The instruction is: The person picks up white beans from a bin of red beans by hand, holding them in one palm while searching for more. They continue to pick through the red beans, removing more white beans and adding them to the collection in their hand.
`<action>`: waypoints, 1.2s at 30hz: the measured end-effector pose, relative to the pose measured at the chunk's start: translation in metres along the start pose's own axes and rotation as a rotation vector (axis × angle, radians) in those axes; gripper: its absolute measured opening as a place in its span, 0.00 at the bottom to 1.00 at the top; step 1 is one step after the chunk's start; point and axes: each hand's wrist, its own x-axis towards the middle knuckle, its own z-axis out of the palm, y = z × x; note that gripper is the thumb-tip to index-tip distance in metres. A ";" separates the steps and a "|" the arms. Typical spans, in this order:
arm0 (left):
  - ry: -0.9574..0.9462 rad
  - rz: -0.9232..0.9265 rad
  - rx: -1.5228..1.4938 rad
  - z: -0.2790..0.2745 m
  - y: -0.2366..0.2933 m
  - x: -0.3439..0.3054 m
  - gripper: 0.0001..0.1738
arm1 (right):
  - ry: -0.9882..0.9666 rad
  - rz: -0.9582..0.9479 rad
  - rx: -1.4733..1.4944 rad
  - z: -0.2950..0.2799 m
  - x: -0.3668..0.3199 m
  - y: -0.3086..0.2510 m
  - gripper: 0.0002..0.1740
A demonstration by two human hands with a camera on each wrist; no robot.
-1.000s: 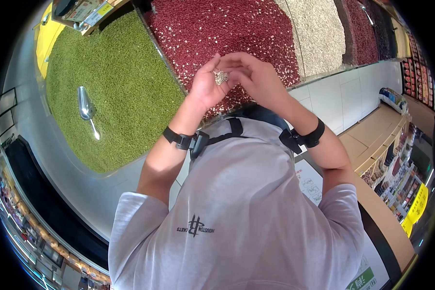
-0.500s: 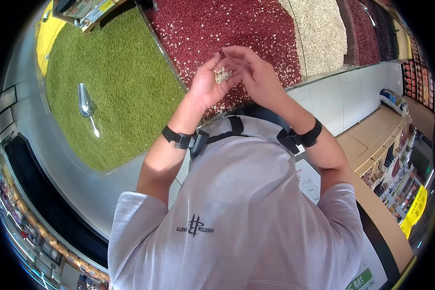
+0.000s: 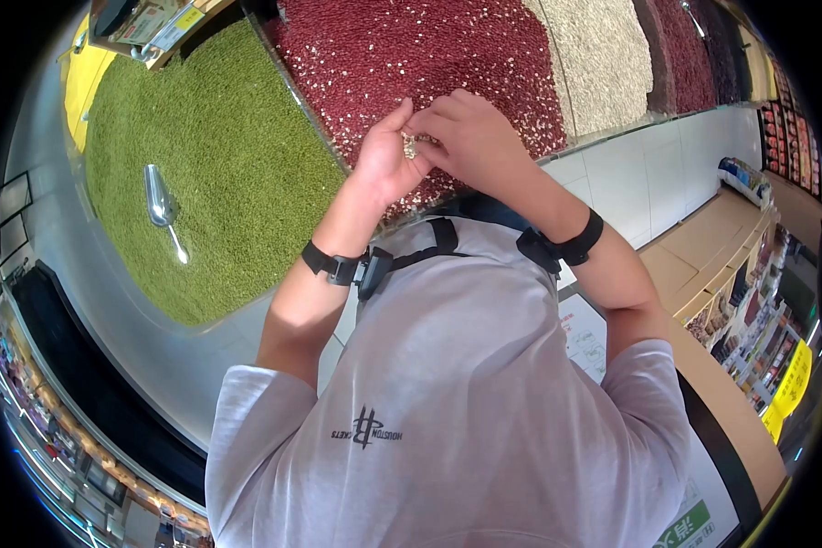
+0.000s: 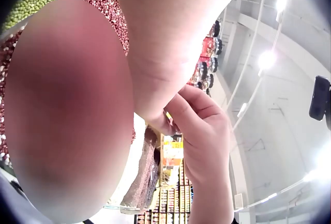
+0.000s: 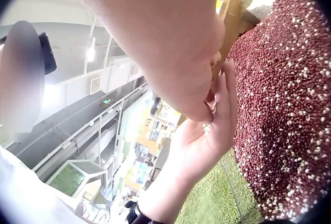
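Note:
In the head view the left hand (image 3: 385,163) is turned palm up and cupped, thumb raised, holding a small handful of pale beans (image 3: 410,146). The right hand (image 3: 479,142) reaches over that palm, its curled fingertips among the pale beans; the hand covers part of them. Below both hands lies a bin of red beans (image 3: 384,55) with white ones scattered through it. The right wrist view shows the left hand (image 5: 199,144) with its long fingers bent up around the right fingertips. In the left wrist view the right hand (image 4: 204,136) has its thumb and fingers drawn together.
Green beans (image 3: 219,137) fill the bin to the left, with a metal scoop (image 3: 160,201) lying on them. White beans (image 3: 603,64) lie in the bin to the right. A wooden-edged box (image 3: 155,32) stands at the upper left. Transparent dividers separate the bins.
The right hand's fingers, spread half a second ago, have come together and moved down into the left palm. The left hand stays nearly in place.

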 end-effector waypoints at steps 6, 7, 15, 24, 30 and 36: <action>-0.013 -0.026 -0.013 -0.006 -0.002 0.002 0.18 | -0.062 0.026 0.005 0.002 0.000 0.001 0.08; 0.015 -0.018 -0.005 -0.006 -0.003 0.002 0.19 | -0.092 0.040 0.016 0.001 0.000 0.000 0.09; -0.094 -0.059 -0.038 -0.006 0.001 -0.001 0.21 | -0.076 0.061 0.045 0.000 0.003 0.003 0.06; -0.054 -0.048 0.063 0.004 0.003 -0.005 0.33 | 0.009 0.285 0.076 -0.016 0.015 0.029 0.08; 0.005 -0.068 0.037 0.009 0.003 -0.008 0.37 | 0.070 0.170 0.054 -0.012 0.018 0.026 0.09; 0.012 -0.031 0.089 0.001 0.007 -0.008 0.33 | -0.077 0.100 0.147 -0.008 0.019 0.004 0.08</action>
